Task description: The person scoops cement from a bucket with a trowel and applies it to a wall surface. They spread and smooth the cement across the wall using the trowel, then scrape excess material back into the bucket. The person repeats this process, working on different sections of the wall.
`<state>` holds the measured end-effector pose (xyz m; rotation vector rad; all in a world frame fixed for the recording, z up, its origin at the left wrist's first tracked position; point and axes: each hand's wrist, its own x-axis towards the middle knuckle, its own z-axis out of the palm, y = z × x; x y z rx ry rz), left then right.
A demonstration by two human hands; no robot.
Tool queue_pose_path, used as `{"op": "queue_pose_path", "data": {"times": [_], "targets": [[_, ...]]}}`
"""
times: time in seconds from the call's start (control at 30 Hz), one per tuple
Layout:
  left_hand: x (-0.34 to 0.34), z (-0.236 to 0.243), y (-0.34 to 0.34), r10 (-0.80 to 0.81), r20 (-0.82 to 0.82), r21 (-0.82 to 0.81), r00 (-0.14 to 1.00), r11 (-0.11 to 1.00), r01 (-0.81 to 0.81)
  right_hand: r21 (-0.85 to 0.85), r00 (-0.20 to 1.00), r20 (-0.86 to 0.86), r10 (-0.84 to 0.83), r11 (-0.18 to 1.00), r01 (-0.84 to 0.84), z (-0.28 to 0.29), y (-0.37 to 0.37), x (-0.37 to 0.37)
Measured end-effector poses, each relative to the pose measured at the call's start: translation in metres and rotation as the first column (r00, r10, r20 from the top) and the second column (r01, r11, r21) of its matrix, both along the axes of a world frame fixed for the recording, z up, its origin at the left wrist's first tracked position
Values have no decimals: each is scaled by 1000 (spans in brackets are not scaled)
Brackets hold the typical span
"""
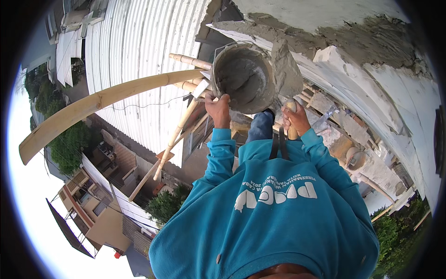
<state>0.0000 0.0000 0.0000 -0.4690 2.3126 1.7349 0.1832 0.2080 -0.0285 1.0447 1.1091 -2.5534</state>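
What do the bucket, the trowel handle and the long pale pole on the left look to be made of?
The bucket may be plastic or metal; a dull, smeared grey coating leaves that open. The trowel handle is probably wood, judging by its pale tan, smooth-looking surface. The pole is likely bamboo: tan, with a node-like ring across it.
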Motion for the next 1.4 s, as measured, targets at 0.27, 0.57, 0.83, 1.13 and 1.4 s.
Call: {"op": "queue_pose_path", "data": {"times": [0.27,0.57,0.83,1.13,1.4], "targets": [[2,2,-33,58,66,5,996,998,-59,464,644,269,-716,683,565,-98,4,-222],[34,17,-125,223,82,-73,971,973,-218,119,665,256,-701,706,698,-65,-39,-269],[71,11,-172,360,135,-161,923,927,-338,113,386,289,-876,432,895,-47,48,-298],[70,19,-173,315,153,-144,937,945,-294,461,482,188,-856,510,726,30,36,-364],[55,5,-158,275,161,-27,948,961,-275,34,538,112,-835,545,838,85,-46,-283]]}}
